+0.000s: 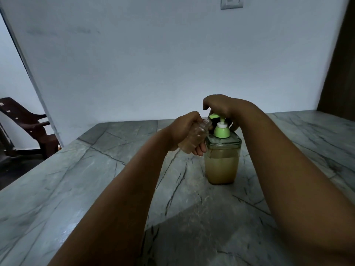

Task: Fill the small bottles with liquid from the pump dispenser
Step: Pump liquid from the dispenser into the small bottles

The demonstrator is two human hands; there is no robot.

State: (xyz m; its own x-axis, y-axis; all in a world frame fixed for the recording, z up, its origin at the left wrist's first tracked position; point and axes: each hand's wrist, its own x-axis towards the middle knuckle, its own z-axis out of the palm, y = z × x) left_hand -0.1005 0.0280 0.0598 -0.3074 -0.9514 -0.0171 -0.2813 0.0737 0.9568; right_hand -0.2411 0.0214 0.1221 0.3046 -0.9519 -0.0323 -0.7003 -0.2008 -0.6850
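- Small clear ribbed plastic bottle [194, 136]: tilted, threaded mouth up-right, right at the green spout of the pump. Pale yellowish liquid looks to sit in its lower part; exact level hard to tell.
- Left hand [187, 129] is wrapped round the bottle body, fingers curled under it, holding it off the counter just beside the dispenser.
- Pump dispenser [222, 158]: squarish clear plastic jar w/ light-green pump head, upright on the counter, roughly two-thirds full of cloudy tan liquid.
- Right hand [221, 107] sits on top of the pump head, fingers bent down over it, thumb down behind the neck. Reads as pressing; whether the plunger is down or up can't be told.
- Judged step: mid-fill of one bottle. No other small bottles in view, so overall progress unknown.
- Risks:
  - bottle mouth is narrow and the spout tip is part hidden by the hand, so a slight misalignment would send liquid down the bottle's outside and onto the fingers.
  - tilted bottle + rising level could spill at the lip.
  - hard or off-centre press could rock the jar, as nothing else braces it.
  - wet plastic gets slippery, so grip may slide.
- Around: grey veined stone counter [76, 189], pale wall [153, 54] w/ switch plate [231, 2], dark brown plastic chair [25, 127] far left.
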